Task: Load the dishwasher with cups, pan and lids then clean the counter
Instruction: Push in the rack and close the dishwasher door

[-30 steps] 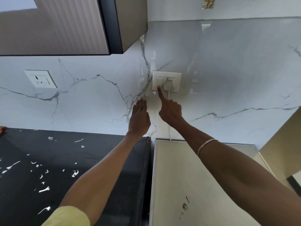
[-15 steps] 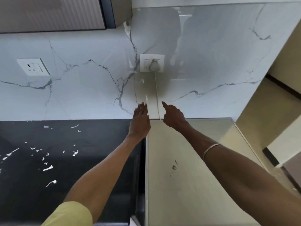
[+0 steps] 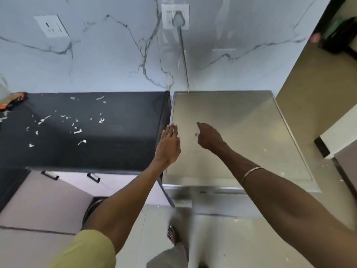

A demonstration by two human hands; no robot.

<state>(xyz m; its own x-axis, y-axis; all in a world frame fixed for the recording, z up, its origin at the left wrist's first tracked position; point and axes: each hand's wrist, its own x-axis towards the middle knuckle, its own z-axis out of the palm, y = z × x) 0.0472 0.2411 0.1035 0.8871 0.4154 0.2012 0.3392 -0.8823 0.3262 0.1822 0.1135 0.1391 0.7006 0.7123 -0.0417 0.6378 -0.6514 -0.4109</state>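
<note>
We look down on the dishwasher's flat, brushed-steel top [image 3: 231, 120], a pale grey rectangle with a raised metal rim, standing just right of the black stone counter [image 3: 108, 132] and backed against the white marble-veined wall [image 3: 108, 60]. Its long axis runs from us toward the wall; the front edge, blurred, faces us at the bottom. A small smudge marks the top near its middle.

The counter is matte black and strewn with small white scraps [image 3: 78, 130], most of them on its left half. An orange and dark object [image 3: 14, 99] lies at its far left corner, too blurred to identify.

Our left hand [image 3: 168, 146] hangs over the seam between counter and dishwasher, flat, fingers straight and pressed together, holding nothing. Our right hand [image 3: 209, 137] hovers over the steel top, index finger extended toward the wall, the others curled, empty. A thin metal bangle [image 3: 251, 174] circles the right forearm.

On the wall, a white plug [image 3: 176, 19] sits in a socket plate, its cable [image 3: 183, 59] dropping behind the dishwasher. A second white socket plate [image 3: 51, 26] is further left.
</note>
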